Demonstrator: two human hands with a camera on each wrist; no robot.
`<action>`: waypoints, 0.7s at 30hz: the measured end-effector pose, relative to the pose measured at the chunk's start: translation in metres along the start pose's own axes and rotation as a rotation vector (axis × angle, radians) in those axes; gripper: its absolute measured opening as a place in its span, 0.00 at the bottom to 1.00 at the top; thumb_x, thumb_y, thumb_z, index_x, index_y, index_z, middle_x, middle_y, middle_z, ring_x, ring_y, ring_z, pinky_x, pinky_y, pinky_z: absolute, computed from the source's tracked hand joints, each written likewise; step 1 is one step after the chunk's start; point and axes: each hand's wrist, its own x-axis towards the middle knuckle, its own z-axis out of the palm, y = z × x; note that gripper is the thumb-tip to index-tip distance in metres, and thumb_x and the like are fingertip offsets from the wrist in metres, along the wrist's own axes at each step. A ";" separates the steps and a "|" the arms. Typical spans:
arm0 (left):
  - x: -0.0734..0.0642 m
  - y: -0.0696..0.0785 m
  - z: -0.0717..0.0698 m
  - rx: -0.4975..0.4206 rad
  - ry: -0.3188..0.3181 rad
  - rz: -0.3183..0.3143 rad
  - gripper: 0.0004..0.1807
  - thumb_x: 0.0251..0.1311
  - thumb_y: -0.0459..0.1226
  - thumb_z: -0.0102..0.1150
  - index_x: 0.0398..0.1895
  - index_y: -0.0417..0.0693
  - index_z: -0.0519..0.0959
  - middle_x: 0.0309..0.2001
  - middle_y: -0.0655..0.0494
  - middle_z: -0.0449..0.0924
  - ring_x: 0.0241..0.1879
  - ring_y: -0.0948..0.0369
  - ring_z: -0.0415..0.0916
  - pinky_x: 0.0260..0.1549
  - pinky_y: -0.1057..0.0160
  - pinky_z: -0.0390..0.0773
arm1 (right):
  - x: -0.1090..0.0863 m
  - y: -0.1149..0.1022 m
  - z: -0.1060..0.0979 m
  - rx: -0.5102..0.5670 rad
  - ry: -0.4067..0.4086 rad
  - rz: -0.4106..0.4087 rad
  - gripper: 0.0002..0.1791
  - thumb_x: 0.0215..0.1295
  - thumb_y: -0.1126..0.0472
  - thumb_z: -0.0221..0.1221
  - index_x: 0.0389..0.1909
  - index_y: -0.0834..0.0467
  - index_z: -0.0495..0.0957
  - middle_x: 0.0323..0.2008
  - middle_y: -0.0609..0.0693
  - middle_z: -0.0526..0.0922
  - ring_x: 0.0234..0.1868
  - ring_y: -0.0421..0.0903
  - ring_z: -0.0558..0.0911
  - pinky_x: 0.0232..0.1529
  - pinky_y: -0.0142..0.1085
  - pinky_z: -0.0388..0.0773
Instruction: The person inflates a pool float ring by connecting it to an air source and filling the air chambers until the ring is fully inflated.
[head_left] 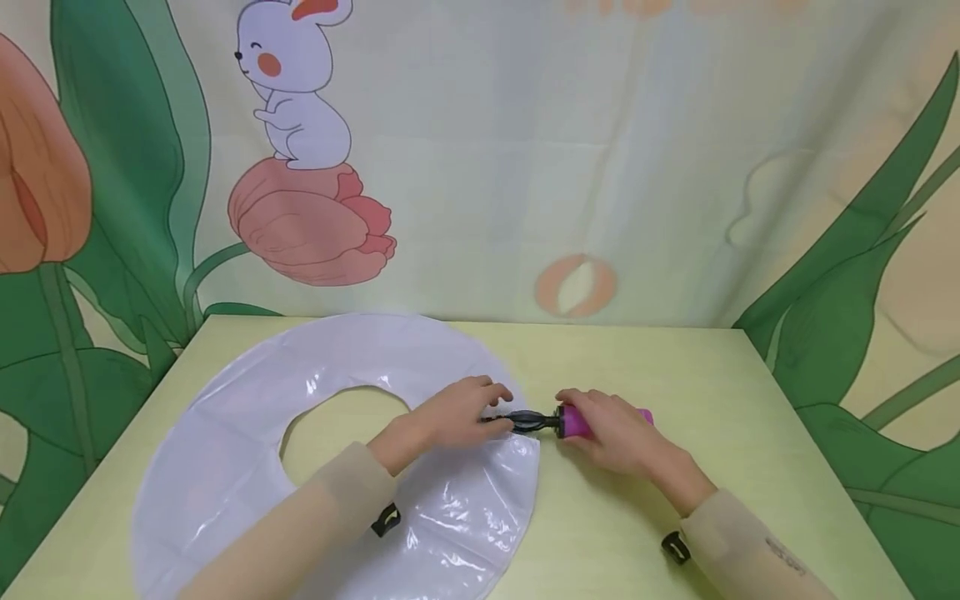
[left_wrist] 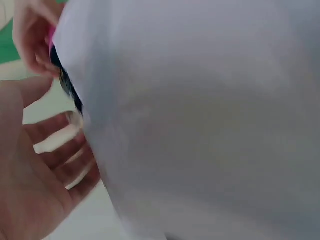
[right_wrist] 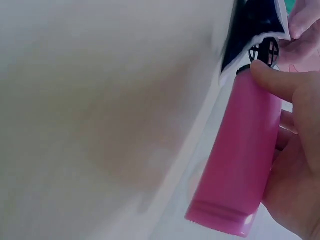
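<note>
A pink-handled tool (head_left: pixel 573 423) is gripped in a person's right hand (head_left: pixel 617 433) above a pale yellow counter (head_left: pixel 637 358), its black slotted head (head_left: pixel 531 422) pointed toward the edge of a glossy white ring (head_left: pixel 217 442). The handle is wrapped by the right hand's fingers, with the thumb laid along the body near the head (as is seen from the right wrist). The left hand (head_left: pixel 457 414) is held over the ring's edge beside the head, its fingers loosely spread and nothing seen gripped; whether the head is touched cannot be told. The ring is laid across the counter's left and middle, its surface creased, with yellow shown through its hole. Beige sleeves (head_left: pixel 292 517) are worn on both arms. Behind, a backdrop (head_left: pixel 480 208) is printed with a white rabbit (head_left: pixel 309 125) seated on a pink tulip (head_left: pixel 300 221).
</note>
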 end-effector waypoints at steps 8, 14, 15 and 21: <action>0.015 0.022 0.025 0.177 -0.059 -0.094 0.24 0.76 0.55 0.51 0.66 0.52 0.72 0.43 0.50 0.76 0.39 0.56 0.74 0.39 0.54 0.76 | 0.004 -0.005 -0.007 0.042 -0.027 0.021 0.28 0.64 0.52 0.72 0.60 0.59 0.75 0.50 0.50 0.82 0.44 0.45 0.81 0.46 0.42 0.80; 0.017 0.022 0.037 0.187 -0.078 -0.095 0.14 0.81 0.49 0.44 0.57 0.52 0.71 0.35 0.55 0.73 0.34 0.57 0.74 0.37 0.54 0.76 | 0.003 -0.003 -0.005 -0.075 -0.078 0.028 0.28 0.67 0.45 0.68 0.60 0.57 0.77 0.44 0.49 0.82 0.36 0.43 0.78 0.38 0.40 0.77; 0.017 0.021 0.038 0.180 -0.072 -0.091 0.13 0.81 0.48 0.44 0.56 0.52 0.71 0.34 0.55 0.73 0.34 0.57 0.74 0.36 0.54 0.76 | 0.002 -0.002 -0.004 -0.100 -0.083 0.023 0.28 0.69 0.43 0.66 0.60 0.57 0.77 0.43 0.49 0.82 0.34 0.42 0.77 0.37 0.39 0.76; 0.016 0.017 0.044 0.162 -0.046 -0.080 0.13 0.81 0.48 0.44 0.57 0.53 0.72 0.35 0.55 0.74 0.32 0.58 0.75 0.35 0.55 0.77 | -0.003 0.003 -0.003 -0.179 -0.084 0.021 0.31 0.72 0.36 0.59 0.64 0.53 0.77 0.36 0.47 0.78 0.29 0.41 0.72 0.32 0.40 0.71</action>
